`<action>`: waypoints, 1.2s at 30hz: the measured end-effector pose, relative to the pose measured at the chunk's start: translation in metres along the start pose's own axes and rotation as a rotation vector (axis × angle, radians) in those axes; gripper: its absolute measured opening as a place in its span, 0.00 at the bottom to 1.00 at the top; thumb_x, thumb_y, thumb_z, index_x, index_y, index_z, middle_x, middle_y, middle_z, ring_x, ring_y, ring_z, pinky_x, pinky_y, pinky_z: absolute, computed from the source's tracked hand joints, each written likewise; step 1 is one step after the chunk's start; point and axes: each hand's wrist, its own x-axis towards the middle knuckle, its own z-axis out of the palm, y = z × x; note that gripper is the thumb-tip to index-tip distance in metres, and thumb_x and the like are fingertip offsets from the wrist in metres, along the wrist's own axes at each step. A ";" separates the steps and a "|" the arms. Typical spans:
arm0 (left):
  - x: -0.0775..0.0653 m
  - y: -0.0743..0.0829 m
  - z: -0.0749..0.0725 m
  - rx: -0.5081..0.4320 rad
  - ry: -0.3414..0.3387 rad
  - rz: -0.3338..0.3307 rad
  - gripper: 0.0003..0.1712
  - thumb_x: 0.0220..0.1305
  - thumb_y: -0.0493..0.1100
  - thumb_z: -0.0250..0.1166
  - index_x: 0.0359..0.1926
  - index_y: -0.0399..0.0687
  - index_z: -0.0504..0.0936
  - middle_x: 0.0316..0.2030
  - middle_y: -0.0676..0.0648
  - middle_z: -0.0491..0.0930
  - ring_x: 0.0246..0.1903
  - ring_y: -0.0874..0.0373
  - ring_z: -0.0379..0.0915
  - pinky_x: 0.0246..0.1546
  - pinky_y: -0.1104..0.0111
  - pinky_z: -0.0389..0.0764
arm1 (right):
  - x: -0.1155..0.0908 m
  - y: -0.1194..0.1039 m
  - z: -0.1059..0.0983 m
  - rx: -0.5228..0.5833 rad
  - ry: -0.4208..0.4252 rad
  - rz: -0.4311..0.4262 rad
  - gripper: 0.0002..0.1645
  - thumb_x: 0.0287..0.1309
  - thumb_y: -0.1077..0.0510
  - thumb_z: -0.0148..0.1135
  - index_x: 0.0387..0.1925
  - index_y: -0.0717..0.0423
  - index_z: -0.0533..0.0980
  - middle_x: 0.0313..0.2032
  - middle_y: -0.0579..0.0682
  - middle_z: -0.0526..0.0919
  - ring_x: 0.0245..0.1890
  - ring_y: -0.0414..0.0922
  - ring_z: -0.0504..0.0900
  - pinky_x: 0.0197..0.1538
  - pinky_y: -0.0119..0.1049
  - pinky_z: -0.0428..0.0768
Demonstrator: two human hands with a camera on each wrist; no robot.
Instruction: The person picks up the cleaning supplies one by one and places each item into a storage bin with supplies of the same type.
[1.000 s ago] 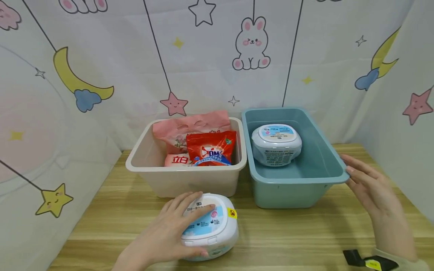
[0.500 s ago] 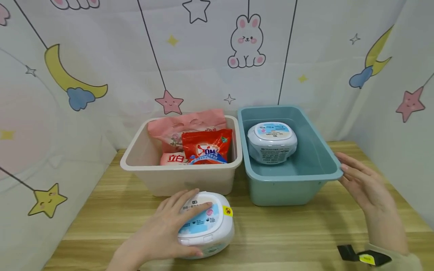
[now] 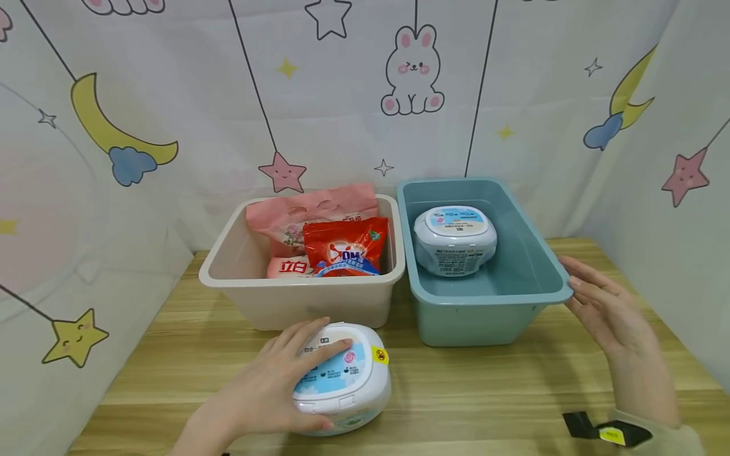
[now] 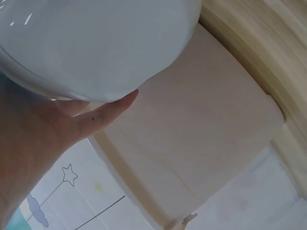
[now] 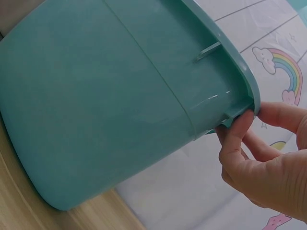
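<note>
My left hand (image 3: 259, 386) grips a white lidded laundry pod box (image 3: 365, 389) on the wooden table, fingers over its blue-labelled lid and thumb along the near side. The left wrist view shows the pale side of this box (image 4: 105, 43) large, with fingertips at its edge. At the right, my right hand (image 3: 607, 313) pinches the front right corner of a teal plastic bin (image 3: 485, 326). In the right wrist view the thumb is on the outer rim and the curled fingers are beneath it. A similar pod box (image 3: 456, 253) sits upright inside the teal bin, toward its left wall.
Left of the teal bin, close beside it, stands a cream bin (image 3: 308, 304). It holds a red detergent bag (image 3: 345, 247) and pink bags (image 3: 319, 206). A printed white curtain (image 3: 342, 95) encloses the back and sides of the wooden table (image 3: 456, 399).
The whole head view has shifted slightly to the left. Both hands keep their hold on the pod box and the bin rim, and the bins stay where they were.
</note>
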 end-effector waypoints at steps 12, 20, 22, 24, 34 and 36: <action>0.004 -0.001 -0.001 -0.017 -0.041 -0.025 0.55 0.38 0.77 0.68 0.69 0.87 0.52 0.73 0.49 0.50 0.69 0.45 0.51 0.60 0.40 0.65 | 0.001 0.002 0.000 -0.004 0.025 0.004 0.28 0.69 0.75 0.31 0.61 0.64 0.72 0.55 0.52 0.80 0.50 0.45 0.83 0.52 0.34 0.81; 0.008 0.000 0.000 -0.003 -0.076 -0.053 0.58 0.35 0.76 0.71 0.68 0.90 0.51 0.74 0.48 0.49 0.69 0.44 0.51 0.61 0.41 0.64 | 0.002 0.002 0.000 0.016 0.022 -0.007 0.28 0.69 0.75 0.30 0.60 0.65 0.72 0.55 0.53 0.79 0.50 0.46 0.83 0.52 0.35 0.81; 0.009 0.000 0.000 0.006 -0.079 -0.055 0.58 0.35 0.76 0.71 0.68 0.90 0.50 0.73 0.48 0.50 0.68 0.45 0.52 0.61 0.42 0.65 | 0.002 0.002 0.000 0.021 0.021 -0.007 0.28 0.69 0.75 0.30 0.60 0.65 0.72 0.55 0.53 0.79 0.50 0.47 0.83 0.52 0.35 0.81; 0.009 0.001 0.001 0.011 -0.085 -0.062 0.58 0.36 0.75 0.71 0.68 0.91 0.49 0.73 0.49 0.51 0.67 0.47 0.52 0.61 0.43 0.65 | 0.002 0.001 0.000 0.023 0.021 -0.006 0.28 0.69 0.75 0.30 0.60 0.65 0.72 0.55 0.53 0.79 0.50 0.47 0.83 0.52 0.35 0.81; 0.009 0.001 0.002 0.048 -0.090 -0.063 0.57 0.37 0.76 0.69 0.68 0.92 0.48 0.71 0.51 0.55 0.65 0.50 0.54 0.60 0.46 0.67 | 0.002 0.002 0.002 0.010 0.030 -0.004 0.28 0.69 0.74 0.30 0.60 0.64 0.72 0.55 0.53 0.79 0.50 0.47 0.83 0.51 0.34 0.81; 0.009 0.000 0.001 0.057 -0.089 -0.062 0.56 0.37 0.77 0.68 0.68 0.92 0.49 0.70 0.50 0.56 0.65 0.50 0.55 0.60 0.47 0.67 | 0.002 0.002 0.002 0.012 0.028 -0.001 0.27 0.69 0.74 0.31 0.60 0.64 0.72 0.55 0.53 0.79 0.50 0.47 0.83 0.51 0.34 0.81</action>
